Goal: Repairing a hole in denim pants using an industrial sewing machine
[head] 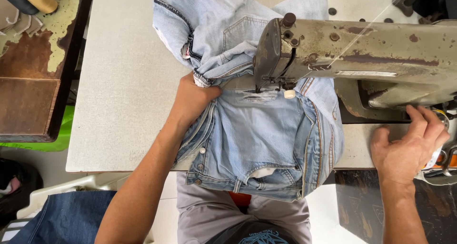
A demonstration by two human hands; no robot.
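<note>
L hand (193,100) on jeans (259,134), R hand (409,149) at sewing machine (362,58) handwheel.

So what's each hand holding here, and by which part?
The left hand grips the light blue jeans by bunched fabric beside the needle. The right hand rests on the sewing machine at its right end, holding nothing.

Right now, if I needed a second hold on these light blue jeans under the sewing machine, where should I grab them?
Probably the waistband edge of the jeans, coming from your own side of the table. It hangs free over the table's front edge, thick and folded, easy to pinch. The left hand already grips the bunched fabric beside the machine head, and the right hand rests by the machine's base.
</note>
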